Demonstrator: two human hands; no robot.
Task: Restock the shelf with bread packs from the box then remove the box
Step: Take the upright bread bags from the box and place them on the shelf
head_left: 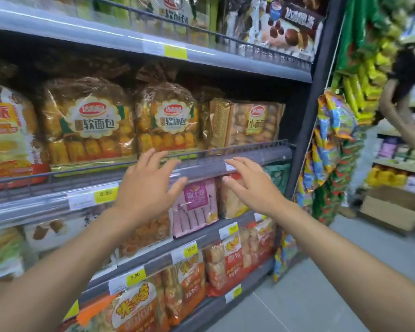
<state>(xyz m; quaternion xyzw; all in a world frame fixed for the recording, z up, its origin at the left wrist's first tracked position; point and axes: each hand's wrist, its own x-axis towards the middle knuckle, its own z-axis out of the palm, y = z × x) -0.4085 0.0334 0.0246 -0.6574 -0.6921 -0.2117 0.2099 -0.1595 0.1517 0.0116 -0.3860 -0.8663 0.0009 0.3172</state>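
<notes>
Two large bread packs (86, 121) (167, 118) with orange rolls stand upright side by side on the middle shelf (249, 155), behind its wire rail. A smaller gold bread pack (244, 123) stands to their right. My left hand (146, 188) hovers with spread fingers just in front of the rail below the second pack and holds nothing. My right hand (252, 185) is also spread and empty, in front of the shelf edge under the gold pack. A cardboard box (391, 209) lies on the floor at the far right.
Shelves above and below are packed with other bread and cake packs and carry yellow price tags (106, 195). Snack strips (331, 140) hang at the shelf's right end. A person (403, 92) stands in the aisle at the right. Grey floor (321, 295) lies below.
</notes>
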